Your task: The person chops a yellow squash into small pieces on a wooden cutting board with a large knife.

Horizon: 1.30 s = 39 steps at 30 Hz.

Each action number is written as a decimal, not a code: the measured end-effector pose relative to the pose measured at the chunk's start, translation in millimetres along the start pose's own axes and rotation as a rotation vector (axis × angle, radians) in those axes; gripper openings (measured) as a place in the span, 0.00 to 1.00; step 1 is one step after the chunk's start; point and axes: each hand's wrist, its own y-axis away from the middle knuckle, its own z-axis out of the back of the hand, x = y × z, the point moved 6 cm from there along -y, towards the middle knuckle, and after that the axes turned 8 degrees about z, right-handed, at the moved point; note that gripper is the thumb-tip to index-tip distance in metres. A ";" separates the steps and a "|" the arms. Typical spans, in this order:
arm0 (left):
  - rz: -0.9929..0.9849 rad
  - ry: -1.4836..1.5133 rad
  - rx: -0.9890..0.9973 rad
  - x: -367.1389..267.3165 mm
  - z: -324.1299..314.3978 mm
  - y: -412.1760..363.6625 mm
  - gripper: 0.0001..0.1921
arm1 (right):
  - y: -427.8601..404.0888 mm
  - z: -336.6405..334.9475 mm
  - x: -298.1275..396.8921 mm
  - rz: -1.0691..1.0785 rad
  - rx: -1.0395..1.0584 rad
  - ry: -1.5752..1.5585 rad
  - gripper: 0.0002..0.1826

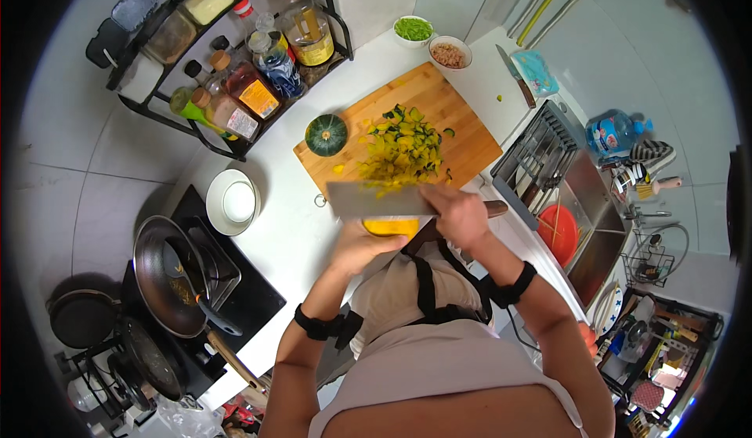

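My left hand [358,247] holds a piece of pumpkin [390,226] with yellow flesh near the counter's front edge. My right hand [461,215] grips a cleaver [376,201], its wooden handle sticking out to the right and its broad blade over the far side of the pumpkin piece. Beyond the blade, a loose heap of pumpkin peelings [405,144], yellow and dark green, lies on the wooden cutting board [470,138]. A small dark green pumpkin [326,135] sits at the board's left side. The blade hides part of the pumpkin piece and the board's near edge.
Behind the board are bowls of chopped greens [413,29] and minced meat [449,54]. A knife [516,76] lies at the back right, near the dish rack [543,150] and sink [593,250]. Left are stacked white bowls [232,202], a frying pan [167,279] and a bottle rack [170,122].
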 end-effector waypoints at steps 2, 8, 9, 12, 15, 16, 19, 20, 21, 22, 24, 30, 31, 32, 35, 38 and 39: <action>-0.071 -0.365 -0.143 -7.9 -9.3 1.4 0.33 | 3.2 3.0 -0.1 -0.042 0.030 -0.006 0.22; -0.078 -0.039 -0.258 9.4 34.6 -8.1 0.26 | 1.4 18.6 43.1 0.164 -0.049 -0.011 0.24; -0.097 -0.069 -0.252 9.8 35.5 -11.0 0.26 | -0.2 19.4 47.1 0.160 -0.050 -0.009 0.24; -0.159 -0.217 -0.233 10.3 37.0 -19.1 0.27 | -2.6 19.5 54.5 0.193 -0.055 0.024 0.23; -0.235 -0.396 -0.234 12.4 41.9 -29.8 0.29 | -2.9 19.2 48.9 0.192 -0.109 0.000 0.30; -0.269 -0.468 -0.241 13.2 46.3 -32.3 0.29 | -3.1 18.6 47.4 0.199 -0.075 0.020 0.27; -0.360 -0.649 -0.256 8.3 49.7 -36.1 0.31 | 0.2 11.3 35.9 0.181 -0.030 0.041 0.24; -0.358 -0.649 -0.256 7.0 51.8 -32.6 0.31 | 1.5 6.4 30.4 0.159 -0.020 0.041 0.25; -0.204 -0.452 -0.224 2.6 44.9 -29.5 0.32 | 3.7 3.3 23.9 0.149 -0.018 0.042 0.25; -0.054 -0.254 -0.198 0.3 37.8 -23.6 0.33 | 3.8 0.0 17.5 0.116 -0.007 0.007 0.24; -0.013 -0.314 -0.181 -6.0 25.7 -10.5 0.35 | 4.6 -14.3 2.7 0.088 0.004 -0.034 0.23; -0.118 -0.388 -0.255 -18.8 15.3 4.2 0.42 | 19.2 -52.5 -58.3 -0.422 0.159 -0.162 0.16; -0.121 -0.386 -0.267 -19.5 18.1 7.7 0.42 | 18.7 -55.2 -56.2 -0.412 0.163 -0.168 0.16; -0.255 -0.529 -0.359 -28.6 20.8 15.3 0.43 | 19.1 -58.1 -55.6 -0.427 0.143 -0.195 0.14; -0.459 -0.711 -0.510 -43.4 29.3 33.2 0.46 | 13.0 -62.3 -48.5 -0.410 0.143 -0.290 0.11; -0.536 -0.808 -0.625 -50.0 40.1 56.5 0.50 | 8.8 -73.2 -30.0 -0.372 0.270 -0.406 0.11; -0.552 -0.869 -0.679 -52.4 42.9 64.3 0.52 | 6.5 -79.6 -21.4 -0.361 0.369 -0.449 0.11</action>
